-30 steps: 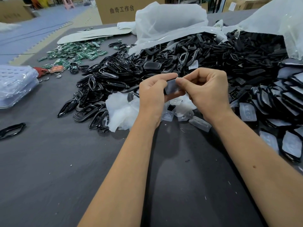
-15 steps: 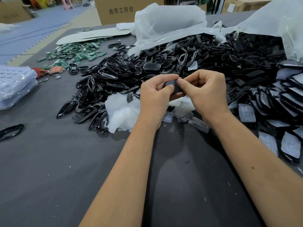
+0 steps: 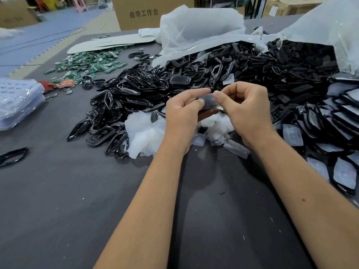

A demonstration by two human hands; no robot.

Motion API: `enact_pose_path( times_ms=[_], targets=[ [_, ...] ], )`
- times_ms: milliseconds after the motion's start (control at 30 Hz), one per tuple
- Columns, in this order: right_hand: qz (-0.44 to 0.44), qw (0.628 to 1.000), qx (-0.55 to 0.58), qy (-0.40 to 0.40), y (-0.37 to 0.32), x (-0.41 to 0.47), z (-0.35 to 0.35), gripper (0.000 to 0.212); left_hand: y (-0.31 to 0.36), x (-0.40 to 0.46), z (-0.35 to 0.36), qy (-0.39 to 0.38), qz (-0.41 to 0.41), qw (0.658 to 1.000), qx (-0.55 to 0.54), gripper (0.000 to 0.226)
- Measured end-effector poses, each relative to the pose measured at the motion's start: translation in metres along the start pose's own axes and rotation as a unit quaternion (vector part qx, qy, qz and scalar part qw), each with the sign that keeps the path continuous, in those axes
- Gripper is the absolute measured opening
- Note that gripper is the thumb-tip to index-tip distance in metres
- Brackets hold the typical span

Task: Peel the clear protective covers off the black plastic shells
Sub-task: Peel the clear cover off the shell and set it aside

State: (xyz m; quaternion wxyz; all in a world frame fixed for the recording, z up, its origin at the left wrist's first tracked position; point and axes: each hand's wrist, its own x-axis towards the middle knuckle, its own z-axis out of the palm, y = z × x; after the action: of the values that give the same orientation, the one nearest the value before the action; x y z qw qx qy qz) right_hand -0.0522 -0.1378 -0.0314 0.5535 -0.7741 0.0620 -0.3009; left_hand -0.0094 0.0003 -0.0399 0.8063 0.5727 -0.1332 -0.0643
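Black plastic shell (image 3: 206, 111), small and glossy, is held above the dark desk (image 3: 77, 200) between both hands, in front of the chest. The left hand (image 3: 182, 117) is curled round the shell from beneath, with the thumb laid along its top edge, so that it is probably steadied for the pull. The right hand (image 3: 246, 107) is pinched, thumb against forefinger, on the clear protective cover (image 3: 208, 99), which appears to be partly lifted from the shell's upper face. Each grip is therefore clenched on its own piece: shell in the left, cover in the right.

Directly below the hands a heap of discarded clear covers (image 3: 147, 133) is seen, seemingly placed where peeled film can simply be dropped. Further back a large pile of black frames and shells (image 3: 174, 78) spills from a white plastic bag (image 3: 202, 26). To the right, shells with covers still on (image 3: 345, 171) are laid in overlapping rows, within easy reach of the right hand. Green circuit boards (image 3: 87, 65) are scattered at the far left, well apart from the work. Many shells seem to remain unpeeled.
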Motion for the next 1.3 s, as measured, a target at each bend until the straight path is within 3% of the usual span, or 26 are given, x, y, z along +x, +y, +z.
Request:
enact_pose_path(
  times_ms=[333, 633, 1300],
  targets=[
    [0.103, 0.978, 0.154, -0.092, -0.0049, -0.0009, -0.0026, 0.020, -0.0009, 0.0015, -0.0028, 0.013, -0.005, 1.000, 0.007, 0.032],
    [0.041, 0.998, 0.044, -0.031, 0.0008, -0.0003, 0.0014, 0.018, -0.0014, 0.0018, -0.0035, 0.000, -0.009, 1.000, 0.012, 0.030],
    [0.014, 0.998, -0.037, 0.038, -0.0002, -0.0012, 0.0061, 0.019, -0.0006, -0.0013, -0.0028, -0.017, 0.001, 1.000, 0.005, 0.025]
  ],
)
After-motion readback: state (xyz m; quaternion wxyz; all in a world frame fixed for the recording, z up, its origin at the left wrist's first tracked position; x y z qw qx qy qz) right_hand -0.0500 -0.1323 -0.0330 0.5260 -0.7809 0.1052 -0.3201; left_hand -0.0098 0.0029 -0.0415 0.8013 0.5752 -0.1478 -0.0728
